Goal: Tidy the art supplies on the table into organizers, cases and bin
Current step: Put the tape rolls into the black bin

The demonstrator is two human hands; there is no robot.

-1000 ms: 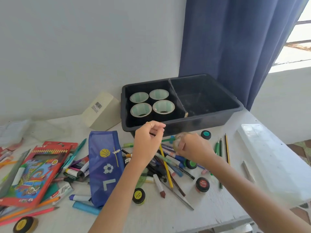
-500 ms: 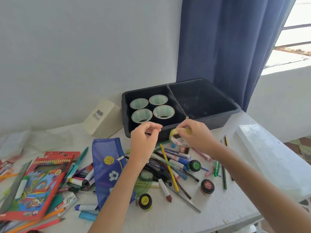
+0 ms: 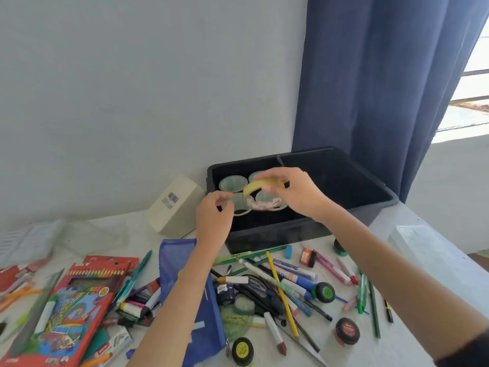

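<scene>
Above the bin's left compartment, right hand holds tape roll tilted.

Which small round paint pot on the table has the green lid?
The black pot with the green lid, lying amid the pens right of the yellow pencil. The others have a yellow lid and a red lid.

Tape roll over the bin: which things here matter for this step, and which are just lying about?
In play:
- tape roll, held in the right hand
- left hand, close beside it
- black bin, left compartment holding four rolls

Lying about:
- blue pencil case
- coloured pencil box
- yellow pencil
- white eraser block
</scene>
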